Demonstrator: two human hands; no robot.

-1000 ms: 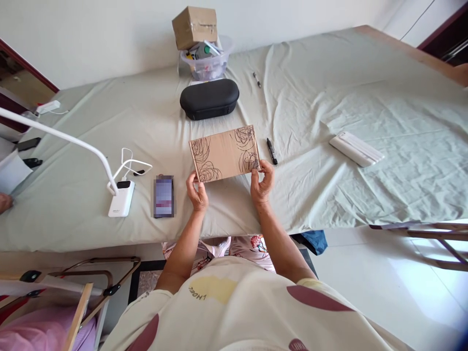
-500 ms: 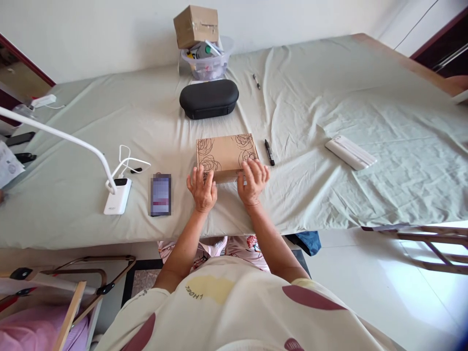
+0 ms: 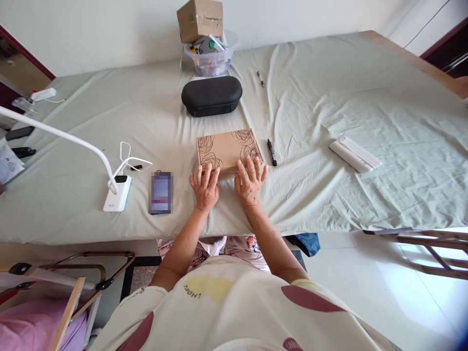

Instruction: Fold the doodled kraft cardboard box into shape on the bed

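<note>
A flat brown cardboard box (image 3: 227, 148) with black scribbled rose drawings lies closed in front of me. My left hand (image 3: 206, 189) is at its near left corner, fingers spread, the tips against the front edge. At the near right corner my right hand (image 3: 250, 183) rests with its fingers apart, the tips on the lid's edge. Neither hand is wrapped round the box. Just right of the box lies a black marker (image 3: 271, 152). Behind it sits a black zipped case (image 3: 212, 96).
A phone (image 3: 161, 193) with a blurred screen and a white power bank (image 3: 117, 194) with a lamp neck lie left. Another white power bank (image 3: 355, 154) is on the right. A clear basin (image 3: 212, 63) holding a carton (image 3: 200, 20) stands behind, near a pen (image 3: 260, 79).
My hands have flattened and spread their fingers more at the box's near edge. The view has shifted slightly; the box stays about where it was.
</note>
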